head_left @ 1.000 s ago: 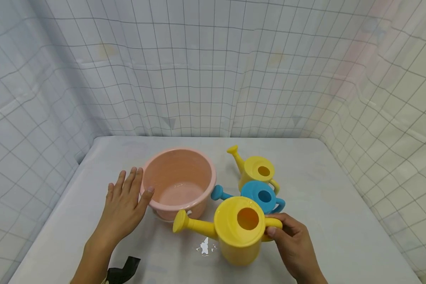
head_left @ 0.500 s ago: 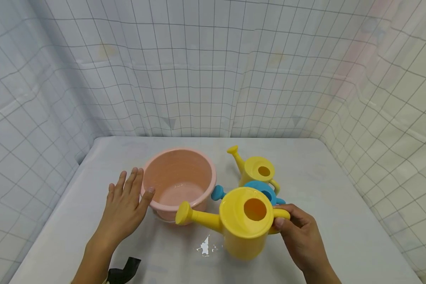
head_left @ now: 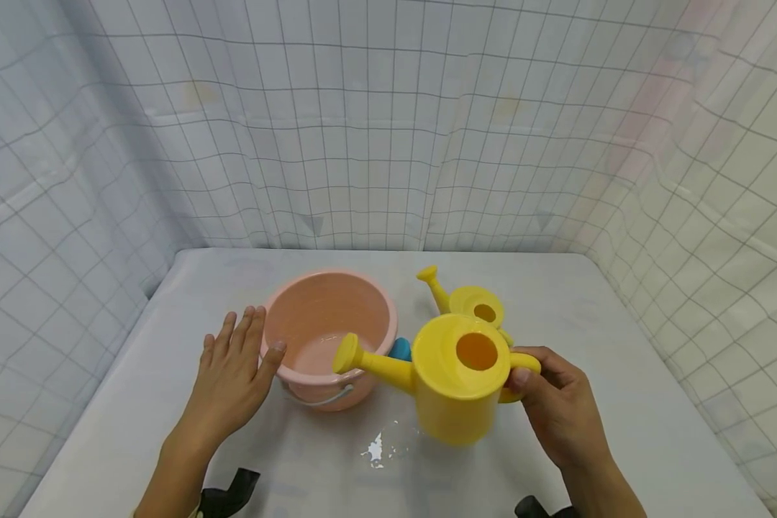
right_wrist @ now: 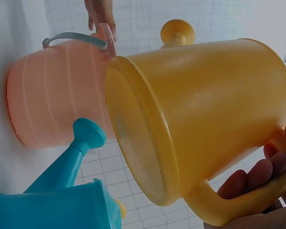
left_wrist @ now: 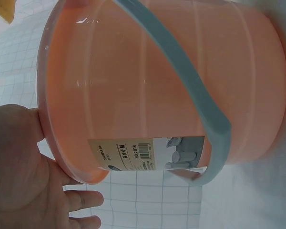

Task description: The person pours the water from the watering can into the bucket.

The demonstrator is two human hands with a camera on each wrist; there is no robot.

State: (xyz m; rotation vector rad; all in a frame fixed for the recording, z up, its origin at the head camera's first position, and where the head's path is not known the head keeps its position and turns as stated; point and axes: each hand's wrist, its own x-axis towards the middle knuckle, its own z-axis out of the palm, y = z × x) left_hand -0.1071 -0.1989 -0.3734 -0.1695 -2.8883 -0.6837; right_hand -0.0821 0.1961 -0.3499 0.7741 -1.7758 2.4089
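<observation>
My right hand [head_left: 560, 406] grips the handle of a yellow watering can [head_left: 456, 403], which hangs above the table, its spout pointing left towards a pink bucket [head_left: 337, 396]. In the right wrist view the can's round base shows, and fingers curl through the handle. My left hand [head_left: 233, 374] rests at the bucket's left rim with fingers straight; the left wrist view shows the thumb and fingers at the rim [left_wrist: 45, 119]. A blue watering can [right_wrist: 57, 195] stands behind the yellow one, mostly hidden in the head view. Farther back is a second yellow watering can [head_left: 473, 298].
Splashed water [head_left: 375, 450] lies on the white table [head_left: 621, 345] in front of the bucket. A grey handle [left_wrist: 181, 67] hangs down the bucket's side. Grid-patterned white curtains [head_left: 362, 129] enclose the table at the back and both sides.
My right hand has raised the yellow watering can and shifted it slightly right and away from me, covering most of the blue can. My left hand stays at the bucket's rim.
</observation>
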